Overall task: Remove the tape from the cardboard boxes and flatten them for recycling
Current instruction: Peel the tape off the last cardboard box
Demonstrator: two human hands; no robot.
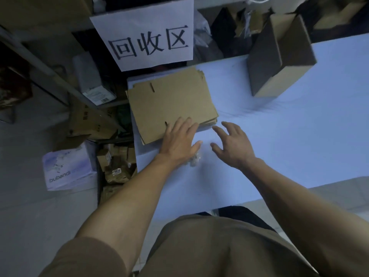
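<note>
A stack of flattened brown cardboard boxes (pixel 171 102) lies at the left end of the pale blue table (pixel 299 136). My left hand (pixel 179 140) rests flat on the stack's near right corner, fingers straight. My right hand (pixel 233 144) hovers just right of the stack over the bare table, fingers spread and slightly bent, holding nothing. A small crumpled wad of clear tape (pixel 194 159) lies on the table between my wrists. An unflattened brown box (pixel 279 58) with open flaps stands at the table's far right.
A white sign (pixel 147 35) with three large black characters hangs behind the stack. Left of the table are metal shelving (pixel 50 72), cartons and a white printed box (pixel 69 168) on the floor. Dark clutter and torn cardboard (pixel 247 23) sit behind the table.
</note>
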